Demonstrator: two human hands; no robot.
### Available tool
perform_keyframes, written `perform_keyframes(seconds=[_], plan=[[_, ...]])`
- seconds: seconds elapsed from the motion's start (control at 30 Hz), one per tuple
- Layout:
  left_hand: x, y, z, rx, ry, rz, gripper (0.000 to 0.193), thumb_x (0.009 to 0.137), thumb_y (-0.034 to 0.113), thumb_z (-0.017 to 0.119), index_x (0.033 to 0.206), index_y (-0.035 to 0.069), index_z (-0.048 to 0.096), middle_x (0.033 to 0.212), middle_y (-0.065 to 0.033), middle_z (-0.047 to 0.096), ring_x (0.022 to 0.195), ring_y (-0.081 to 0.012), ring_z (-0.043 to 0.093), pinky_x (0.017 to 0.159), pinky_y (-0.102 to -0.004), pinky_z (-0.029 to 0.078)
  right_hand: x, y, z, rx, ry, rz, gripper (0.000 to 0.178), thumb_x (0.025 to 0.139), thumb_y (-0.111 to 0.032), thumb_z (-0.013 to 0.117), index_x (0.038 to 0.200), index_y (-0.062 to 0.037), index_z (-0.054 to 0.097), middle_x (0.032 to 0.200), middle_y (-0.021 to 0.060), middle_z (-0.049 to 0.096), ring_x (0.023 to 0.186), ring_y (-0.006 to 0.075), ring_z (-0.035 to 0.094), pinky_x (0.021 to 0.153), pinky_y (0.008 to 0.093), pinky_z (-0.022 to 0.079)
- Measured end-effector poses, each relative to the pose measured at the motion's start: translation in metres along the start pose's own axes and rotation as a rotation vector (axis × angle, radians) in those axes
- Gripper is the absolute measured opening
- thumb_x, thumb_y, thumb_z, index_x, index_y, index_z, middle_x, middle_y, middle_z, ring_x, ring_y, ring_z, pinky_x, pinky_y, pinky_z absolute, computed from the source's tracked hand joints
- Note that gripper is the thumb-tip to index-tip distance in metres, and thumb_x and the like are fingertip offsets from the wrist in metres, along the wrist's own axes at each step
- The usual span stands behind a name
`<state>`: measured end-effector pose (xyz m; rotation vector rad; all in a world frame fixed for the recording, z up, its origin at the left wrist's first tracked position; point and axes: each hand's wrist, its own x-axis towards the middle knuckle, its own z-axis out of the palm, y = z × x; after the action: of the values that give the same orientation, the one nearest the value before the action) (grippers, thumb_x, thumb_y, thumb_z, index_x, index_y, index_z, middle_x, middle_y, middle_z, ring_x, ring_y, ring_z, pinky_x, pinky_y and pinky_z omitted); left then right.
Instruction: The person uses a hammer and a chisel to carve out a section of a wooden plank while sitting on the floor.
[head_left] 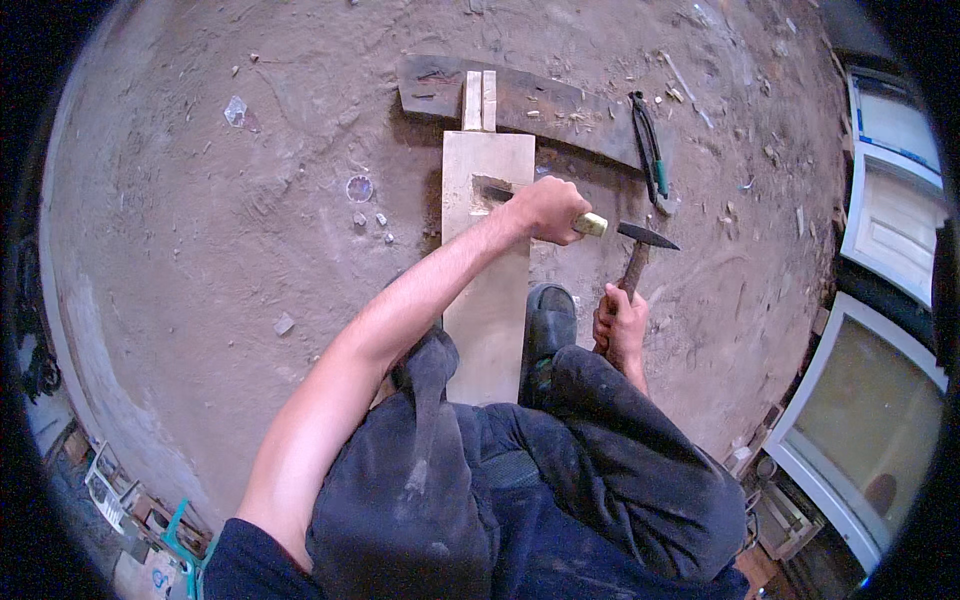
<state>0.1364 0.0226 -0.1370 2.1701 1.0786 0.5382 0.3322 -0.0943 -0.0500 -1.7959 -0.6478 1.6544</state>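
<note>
A pale wooden board runs from between my legs toward the far side, with a rectangular recess cut near its far end. My left hand is closed round a chisel; its dark blade reaches into the recess and its yellowish handle end sticks out to the right. Right of the board, my right hand grips the wooden handle of a hammer. The dark hammer head is close to the chisel's handle end, with a small gap between them.
The board's narrow far end rests over a dark curved plank scattered with wood chips. Pincers with green grips lie at the plank's right end. White-framed panes stand along the right; a green chair is at lower left.
</note>
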Motion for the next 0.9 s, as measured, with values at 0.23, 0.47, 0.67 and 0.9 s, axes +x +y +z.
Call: perform_keyframes(seconds=[0.23, 0.47, 0.67, 0.9], plan=[[-0.006, 0.0, 0.005, 0.082, -0.029, 0.004, 0.021, 0.067, 0.031, 0.07, 0.074, 0.011, 0.065, 0.067, -0.0137, 0.065, 0.065, -0.0345, 0.066, 0.059, -0.0449, 0.053, 0.005, -0.007, -0.004, 0.083, 0.092, -0.053, 0.021, 0.091, -0.023, 0.056, 0.079, -0.0127, 0.042, 0.048, -0.0041, 0.031, 0.032, 0.0072, 0.028, 0.029, 0.0248, 0.02], [-0.013, 0.008, 0.008, 0.121, -0.256, 0.134, 0.023, 0.067, 0.03, 0.069, 0.08, 0.012, 0.064, 0.069, -0.0128, 0.066, 0.067, -0.0334, 0.066, 0.06, -0.0451, 0.054, 0.004, -0.003, -0.009, 0.063, 0.148, -0.008, 0.021, 0.091, -0.023, 0.055, 0.079, -0.0131, 0.04, 0.049, -0.0041, 0.027, 0.032, 0.0071, 0.025, 0.028, 0.0252, 0.018], [-0.014, -0.003, 0.01, -0.054, -0.141, 0.224, 0.029, 0.071, 0.029, 0.069, 0.094, 0.012, 0.064, 0.085, -0.0094, 0.067, 0.08, -0.0302, 0.066, 0.066, -0.0426, 0.054, 0.005, -0.006, -0.006, 0.062, 0.08, 0.0, 0.023, 0.091, -0.023, 0.056, 0.076, -0.013, 0.041, 0.049, -0.003, 0.035, 0.033, 0.0077, 0.03, 0.03, 0.0248, 0.021], [-0.01, -0.001, 0.003, -0.053, -0.128, 0.301, 0.031, 0.068, 0.025, 0.072, 0.094, 0.011, 0.065, 0.097, -0.006, 0.06, 0.093, -0.0279, 0.062, 0.073, -0.0411, 0.054, 0.007, -0.003, -0.007, 0.042, 0.075, -0.015, 0.025, 0.091, -0.023, 0.057, 0.075, -0.0127, 0.041, 0.049, -0.003, 0.034, 0.033, 0.0077, 0.03, 0.03, 0.0253, 0.022]])
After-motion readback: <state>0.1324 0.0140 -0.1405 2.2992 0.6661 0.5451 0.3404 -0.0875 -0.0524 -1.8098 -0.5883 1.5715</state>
